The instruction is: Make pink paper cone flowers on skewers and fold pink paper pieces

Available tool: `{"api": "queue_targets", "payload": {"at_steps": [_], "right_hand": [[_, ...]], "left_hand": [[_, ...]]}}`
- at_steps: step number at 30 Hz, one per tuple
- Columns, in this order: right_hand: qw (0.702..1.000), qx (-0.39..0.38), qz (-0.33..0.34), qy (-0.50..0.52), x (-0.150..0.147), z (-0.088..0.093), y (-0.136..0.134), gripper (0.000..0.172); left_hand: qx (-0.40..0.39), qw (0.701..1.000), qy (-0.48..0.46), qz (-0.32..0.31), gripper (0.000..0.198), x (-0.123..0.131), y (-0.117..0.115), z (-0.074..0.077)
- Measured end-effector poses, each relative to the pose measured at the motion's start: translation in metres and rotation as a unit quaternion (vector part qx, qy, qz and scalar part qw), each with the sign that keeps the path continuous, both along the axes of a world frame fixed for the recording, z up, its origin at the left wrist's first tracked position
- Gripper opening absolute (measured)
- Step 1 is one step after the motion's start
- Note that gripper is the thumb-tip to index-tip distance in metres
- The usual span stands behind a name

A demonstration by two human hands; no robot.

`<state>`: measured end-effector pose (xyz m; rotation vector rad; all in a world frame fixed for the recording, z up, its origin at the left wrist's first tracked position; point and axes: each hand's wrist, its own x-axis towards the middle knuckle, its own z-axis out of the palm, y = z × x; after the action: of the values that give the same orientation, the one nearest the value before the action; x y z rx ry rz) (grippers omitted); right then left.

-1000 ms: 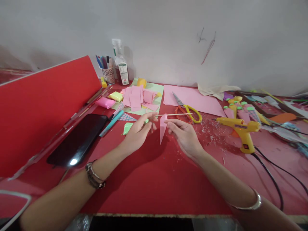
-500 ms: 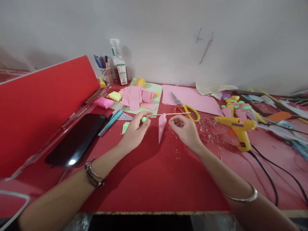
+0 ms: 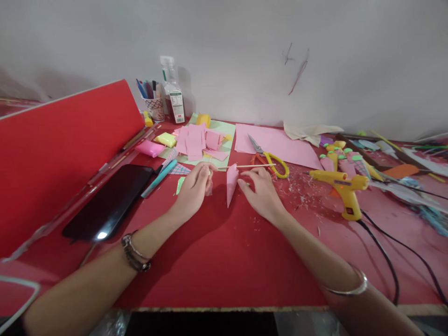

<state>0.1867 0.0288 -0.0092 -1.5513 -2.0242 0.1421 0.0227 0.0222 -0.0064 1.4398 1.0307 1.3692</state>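
A pink paper cone hangs from a thin wooden stick, point down, above the red table. My left hand is closed on the stick's left end and on a small green piece. My right hand sits just right of the cone with its fingers pinched round a tiny green bit by the cone's top edge.
Yellow-handled scissors lie on a pink sheet behind my hands. A yellow glue gun with a black cord stands at the right. A black phone, a red board and pink paper scraps are at the left.
Both hands have come down closer to the table with the stick and cone. The right hand's fingers have moved in toward the cone's top edge.
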Motion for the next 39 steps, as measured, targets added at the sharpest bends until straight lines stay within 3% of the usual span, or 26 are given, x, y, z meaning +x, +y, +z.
{"api": "queue_targets", "payload": {"at_steps": [5, 8, 13, 17, 23, 28, 32, 35, 39], "right_hand": [[0.997, -0.019, -0.033, -0.071, -0.014, 0.003, -0.008, 0.041], [0.994, -0.039, -0.041, -0.096, -0.016, 0.005, -0.011, 0.030], [0.990, -0.055, -0.029, -0.126, -0.014, 0.007, -0.011, 0.020], [0.992, -0.039, -0.021, -0.122, -0.013, 0.007, -0.010, 0.016], [1.000, -0.024, 0.015, 0.003, -0.006, 0.009, -0.005, 0.016], [0.986, -0.048, 0.015, 0.159, -0.005, 0.008, -0.002, 0.009], [0.979, -0.041, 0.011, 0.200, -0.006, 0.008, -0.004, 0.007], [0.977, -0.031, 0.023, 0.208, -0.007, 0.010, -0.006, 0.008], [0.974, -0.030, 0.040, 0.219, -0.008, 0.011, -0.007, 0.010]], "left_hand": [[0.040, 0.994, 0.099, 0.014, 0.013, -0.002, -0.001, 0.002], [0.031, 0.996, 0.089, 0.004, 0.010, -0.002, -0.004, 0.007], [-0.021, 0.998, 0.042, -0.034, 0.034, -0.001, -0.007, 0.009], [-0.003, 1.000, -0.003, -0.016, 0.017, -0.001, -0.003, 0.007], [-0.025, 0.999, -0.003, -0.026, 0.013, -0.004, -0.003, 0.008], [-0.023, 0.998, -0.042, -0.031, 0.033, -0.005, -0.005, 0.012], [-0.064, 0.989, -0.117, -0.057, 0.040, -0.004, 0.000, 0.009], [-0.066, 0.987, -0.136, -0.056, 0.036, -0.004, 0.002, 0.007], [-0.095, 0.978, -0.167, -0.076, 0.010, -0.004, 0.002, 0.007]]}}
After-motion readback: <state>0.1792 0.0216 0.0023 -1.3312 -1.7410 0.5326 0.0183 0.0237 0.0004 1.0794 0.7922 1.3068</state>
